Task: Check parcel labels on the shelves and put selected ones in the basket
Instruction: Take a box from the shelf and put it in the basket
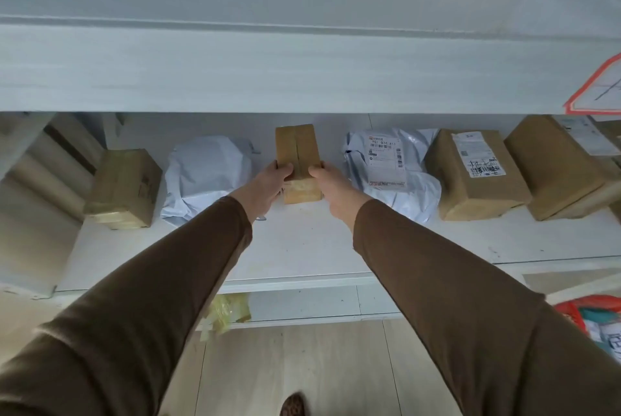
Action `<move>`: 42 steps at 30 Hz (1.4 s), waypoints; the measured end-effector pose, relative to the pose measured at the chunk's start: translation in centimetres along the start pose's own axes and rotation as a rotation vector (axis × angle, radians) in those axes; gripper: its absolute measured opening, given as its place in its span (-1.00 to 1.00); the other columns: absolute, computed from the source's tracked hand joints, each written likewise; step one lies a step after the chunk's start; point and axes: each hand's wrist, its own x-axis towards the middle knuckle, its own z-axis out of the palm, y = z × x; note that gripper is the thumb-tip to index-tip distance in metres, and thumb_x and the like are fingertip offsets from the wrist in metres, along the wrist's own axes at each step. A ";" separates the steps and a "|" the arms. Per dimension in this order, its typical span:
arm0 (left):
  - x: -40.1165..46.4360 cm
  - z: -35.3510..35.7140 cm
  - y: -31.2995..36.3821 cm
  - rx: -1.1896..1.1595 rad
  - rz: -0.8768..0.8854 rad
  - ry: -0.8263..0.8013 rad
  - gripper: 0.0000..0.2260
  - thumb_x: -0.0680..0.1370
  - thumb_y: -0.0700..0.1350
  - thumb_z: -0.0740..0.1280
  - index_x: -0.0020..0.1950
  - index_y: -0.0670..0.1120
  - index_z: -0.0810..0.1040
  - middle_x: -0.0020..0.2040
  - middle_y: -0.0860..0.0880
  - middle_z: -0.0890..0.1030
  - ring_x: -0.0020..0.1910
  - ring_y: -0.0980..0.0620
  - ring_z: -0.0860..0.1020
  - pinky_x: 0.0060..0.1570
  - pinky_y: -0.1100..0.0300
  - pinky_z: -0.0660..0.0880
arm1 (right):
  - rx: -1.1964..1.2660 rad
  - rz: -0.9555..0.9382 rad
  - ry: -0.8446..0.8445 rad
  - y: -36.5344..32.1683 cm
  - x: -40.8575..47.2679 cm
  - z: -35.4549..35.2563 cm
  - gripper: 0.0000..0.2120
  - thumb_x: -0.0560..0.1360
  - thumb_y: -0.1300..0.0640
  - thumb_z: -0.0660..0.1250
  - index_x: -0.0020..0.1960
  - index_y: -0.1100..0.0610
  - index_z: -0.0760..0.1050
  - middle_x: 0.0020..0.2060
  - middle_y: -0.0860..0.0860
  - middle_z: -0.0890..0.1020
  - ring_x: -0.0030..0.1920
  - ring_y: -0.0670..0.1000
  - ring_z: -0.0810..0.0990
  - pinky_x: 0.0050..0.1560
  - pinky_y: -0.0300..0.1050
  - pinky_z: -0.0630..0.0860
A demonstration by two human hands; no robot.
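Both hands, the left hand (pixel 273 180) and right hand (pixel 327 185), curl their fingers round the small brown box (pixel 297 150) at 12 o'clock on the shelf (pixel 302 247), probably to turn it and find its label.

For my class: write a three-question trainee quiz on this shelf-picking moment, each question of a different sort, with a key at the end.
1. True or false: both hands grip the small brown box on the lower shelf.
2. Multiple choice: what lies directly right of that box? A) a white mailer bag with a printed label B) a red basket C) a bottle
3. Fill in: the white bag left of the held box shows ___ label from this view.

Key
1. True: the left hand and the right hand hold its near end from either side.
2. A: the labelled mailer.
3. No.
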 end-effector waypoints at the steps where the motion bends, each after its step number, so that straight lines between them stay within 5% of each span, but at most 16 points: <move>1: -0.3 0.2 -0.1 -0.011 0.011 -0.019 -0.65 0.75 -0.11 0.17 0.54 -0.11 0.37 0.33 -0.09 0.57 0.21 -0.02 0.53 0.24 0.11 0.43 | 0.015 0.007 -0.018 0.4 0.1 0.0 -0.66 0.61 0.19 0.24 0.38 0.15 0.48 0.31 0.16 0.61 0.27 0.15 0.59 0.36 0.07 0.48; 5: -2.8 0.3 -0.3 -0.048 0.062 -0.034 -0.67 0.75 -0.12 0.18 0.52 -0.08 0.36 0.27 -0.04 0.57 0.09 0.06 0.58 -0.06 0.27 0.48 | 0.077 -0.041 -0.037 1.1 -1.8 -0.5 -0.71 0.61 0.15 0.24 0.32 0.05 0.50 0.25 0.08 0.65 0.27 0.15 0.61 0.38 0.15 0.50; 10: -8.7 0.5 -0.3 -0.084 0.177 -0.020 -0.60 0.71 -0.14 0.26 0.55 -0.07 0.36 0.36 -0.07 0.60 0.35 -0.07 0.57 0.08 0.24 0.52 | 0.140 -0.208 0.021 1.0 -8.4 -2.1 -0.52 0.54 -0.01 0.36 0.45 0.01 0.45 0.29 0.00 0.62 0.26 0.02 0.61 0.33 0.05 0.52; 14: -17.1 2.0 -0.4 -0.143 0.320 -0.056 -0.59 0.71 -0.18 0.25 0.57 -0.10 0.33 0.39 -0.05 0.58 0.33 0.00 0.57 0.15 0.26 0.51 | 0.302 -0.306 -0.023 1.0 -16.9 -4.8 -0.69 0.64 0.04 0.34 0.36 -0.10 0.43 0.19 -0.15 0.58 0.10 -0.23 0.56 0.01 -0.22 0.40; 18: -26.4 4.0 -1.9 -0.121 0.465 -0.115 -0.60 0.71 -0.20 0.24 0.56 -0.07 0.34 0.40 0.03 0.58 0.34 0.08 0.57 0.21 0.26 0.51 | 0.438 -0.296 -0.082 2.7 -25.7 -7.2 -0.71 0.53 -0.11 0.43 0.22 -0.29 0.50 0.32 -0.12 0.60 0.37 0.01 0.53 0.35 0.21 0.33; 23: -35.7 5.7 -5.4 0.045 0.581 -0.157 -0.54 0.67 -0.05 0.33 0.57 0.10 0.37 0.43 0.14 0.56 0.46 0.13 0.48 0.43 0.06 0.42 | 0.590 -0.307 -0.131 6.8 -33.3 -10.1 -0.59 0.51 -0.04 0.42 0.33 -0.15 0.46 0.39 0.01 0.57 0.47 0.18 0.47 0.44 0.28 0.35; 26: -40.5 6.8 -6.6 0.104 0.581 -0.133 -0.51 0.66 -0.01 0.37 0.58 0.18 0.37 0.47 0.15 0.51 0.36 0.31 0.51 0.19 0.26 0.54 | 0.706 -0.295 -0.204 9.8 -36.2 -11.3 -0.44 0.53 0.02 0.41 0.50 -0.03 0.35 0.43 0.11 0.53 0.49 0.28 0.42 0.46 0.27 0.33; 29: -43.9 7.8 -7.3 0.079 0.577 -0.120 -0.55 0.66 -0.12 0.35 0.56 0.11 0.43 0.42 0.00 0.47 0.05 0.42 0.59 -0.07 0.46 0.55 | 0.787 -0.242 -0.271 11.6 -38.6 -12.1 -0.29 0.53 -0.05 0.42 0.59 0.11 0.26 0.49 0.27 0.42 0.47 0.36 0.38 0.56 0.34 0.22; 31: -45.3 8.3 -7.4 0.082 0.585 -0.122 -0.59 0.67 -0.17 0.33 0.51 0.05 0.48 0.37 -0.11 0.44 -0.04 0.38 0.59 -0.12 0.51 0.53 | 0.846 -0.207 -0.310 12.2 -39.8 -12.5 -0.22 0.49 -0.16 0.42 0.56 0.21 0.32 0.46 0.31 0.42 0.41 0.27 0.42 0.56 0.29 0.24; 36: -45.9 8.6 -7.6 0.025 0.592 -0.107 -0.67 0.65 -0.14 0.36 0.40 0.12 0.57 0.36 -0.24 0.45 0.00 0.16 0.61 -0.14 0.40 0.58 | 0.895 -0.187 -0.368 12.7 -41.0 -12.8 -0.42 0.56 -0.20 0.26 0.43 0.15 0.50 0.40 0.25 0.50 0.37 0.18 0.46 0.52 0.24 0.30; 39: -45.2 8.5 -8.0 -0.022 0.559 -0.141 -0.57 0.58 0.03 0.41 0.45 0.14 0.53 0.39 -0.13 0.54 0.26 -0.03 0.61 -0.05 0.26 0.65 | 0.713 -0.334 -0.218 12.2 -41.2 -12.4 -0.51 0.52 -0.12 0.33 0.39 0.06 0.51 0.27 0.08 0.62 0.23 0.06 0.58 0.43 0.21 0.40; 42: -44.6 8.6 -8.5 -0.101 0.465 -0.244 -0.56 0.62 0.11 0.34 0.47 0.02 0.52 0.35 -0.10 0.64 0.23 -0.09 0.65 0.27 -0.10 0.60 | 0.243 -0.608 0.144 11.5 -41.8 -11.4 -0.39 0.40 -0.17 0.42 0.40 0.01 0.48 0.28 -0.05 0.61 0.28 -0.03 0.57 0.31 0.06 0.50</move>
